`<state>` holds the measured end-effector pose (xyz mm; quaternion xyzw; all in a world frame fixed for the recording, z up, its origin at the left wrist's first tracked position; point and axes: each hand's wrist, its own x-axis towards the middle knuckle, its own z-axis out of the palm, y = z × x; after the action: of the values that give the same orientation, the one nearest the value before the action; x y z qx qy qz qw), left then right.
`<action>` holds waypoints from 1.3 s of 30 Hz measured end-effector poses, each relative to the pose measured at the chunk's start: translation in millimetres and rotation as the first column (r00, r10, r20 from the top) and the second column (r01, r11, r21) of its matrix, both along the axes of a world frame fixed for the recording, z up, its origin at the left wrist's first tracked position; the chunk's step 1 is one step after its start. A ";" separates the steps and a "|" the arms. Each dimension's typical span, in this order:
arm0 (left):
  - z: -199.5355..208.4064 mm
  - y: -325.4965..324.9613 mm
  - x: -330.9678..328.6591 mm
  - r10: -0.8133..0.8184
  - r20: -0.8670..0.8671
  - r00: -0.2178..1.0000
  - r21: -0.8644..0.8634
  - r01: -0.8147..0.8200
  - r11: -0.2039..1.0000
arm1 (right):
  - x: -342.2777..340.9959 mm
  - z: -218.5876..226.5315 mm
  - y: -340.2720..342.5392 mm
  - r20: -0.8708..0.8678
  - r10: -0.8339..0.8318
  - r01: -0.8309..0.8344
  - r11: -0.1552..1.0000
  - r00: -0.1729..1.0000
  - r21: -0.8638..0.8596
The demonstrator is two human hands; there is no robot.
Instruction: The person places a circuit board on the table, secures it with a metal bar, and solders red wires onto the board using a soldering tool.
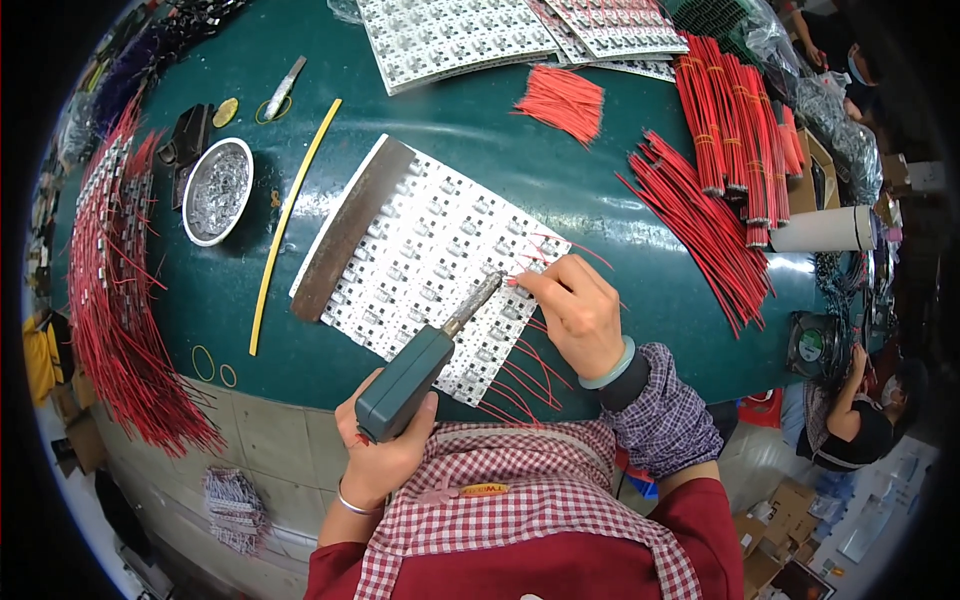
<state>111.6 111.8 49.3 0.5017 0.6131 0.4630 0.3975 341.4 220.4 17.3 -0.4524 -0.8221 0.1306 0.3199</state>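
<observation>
A white panel of small circuit boards (440, 215) lies slanted on the table, with a dark brown bar (352, 230) across its left end. My left hand (383, 462) is closed round the dark green handle of a soldering gun (408, 378). The gun's metal tip reaches up and right to the panel's right part. Right beside the tip, my right hand (585, 315) pinches a thin red wire (513, 282) against the panel; the fingers partly hide it. Several red wires (540, 375) stick out from the panel's near right edge.
A white bowl of silvery bits (218, 192) and a yellow strip (293, 230) lie to the left. Red wire bundles (715, 130) and loose red wires (700, 225) lie at the right. More board panels (450, 40) are stacked at the back. Wired boards (115, 240) hang over the left edge.
</observation>
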 end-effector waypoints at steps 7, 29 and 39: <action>-0.1 0.4 -1.5 -0.075 -0.098 0.992 0.017 0.077 0.997 | -1.0 3.8 1.1 0.044 0.006 -0.007 0.999 0.999 0.036; -2.1 -9.0 -3.3 0.021 -0.112 0.994 0.074 -0.012 0.997 | -5.3 6.5 -3.7 0.034 -0.035 0.028 0.982 0.999 0.186; 1.8 -8.1 -1.2 0.050 -0.073 0.996 0.055 -0.046 0.997 | -17.3 7.3 -22.4 0.073 -0.080 0.070 0.988 0.994 0.135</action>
<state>110.4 103.7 51.1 0.5140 0.6267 0.4699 0.3496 324.1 198.0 24.5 -0.4656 -0.8233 0.0458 0.3213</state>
